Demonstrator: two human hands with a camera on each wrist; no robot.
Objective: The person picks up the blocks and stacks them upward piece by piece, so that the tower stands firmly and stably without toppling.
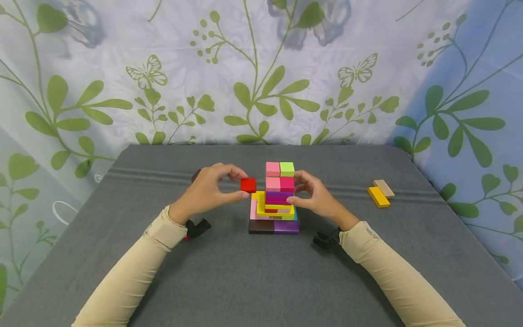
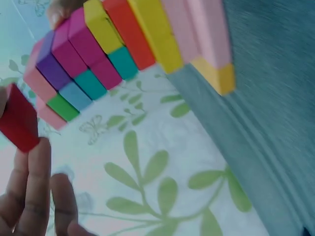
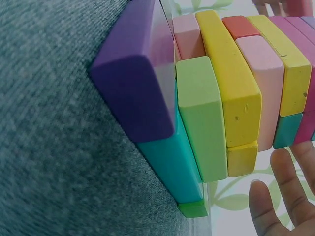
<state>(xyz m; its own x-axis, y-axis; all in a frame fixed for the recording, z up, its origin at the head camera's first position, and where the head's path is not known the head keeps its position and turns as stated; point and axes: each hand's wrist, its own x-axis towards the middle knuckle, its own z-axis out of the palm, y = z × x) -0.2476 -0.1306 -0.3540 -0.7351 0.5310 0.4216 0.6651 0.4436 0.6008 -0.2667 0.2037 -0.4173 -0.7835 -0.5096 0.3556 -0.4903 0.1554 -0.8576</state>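
My left hand (image 1: 208, 188) pinches a red block (image 1: 248, 185) between thumb and fingers, just left of a tower of coloured blocks (image 1: 279, 184). The same red block (image 2: 19, 118) shows at the left edge of the left wrist view. On the tower's right side, my right hand (image 1: 316, 195) rests its thumb tip against the magenta blocks, with the other fingers beside and behind the stack. In the right wrist view, the right fingers (image 3: 288, 184) look fairly straight near the teal block. A dark purple block (image 3: 133, 73) forms part of the tower's base.
A yellow block (image 1: 378, 197) and a plain wooden block (image 1: 384, 188) lie on the grey tabletop (image 1: 261, 277) at the right. Black wrist straps (image 1: 198, 228) hang below the wrists. Behind the table hangs a leaf-patterned curtain (image 1: 261, 68).
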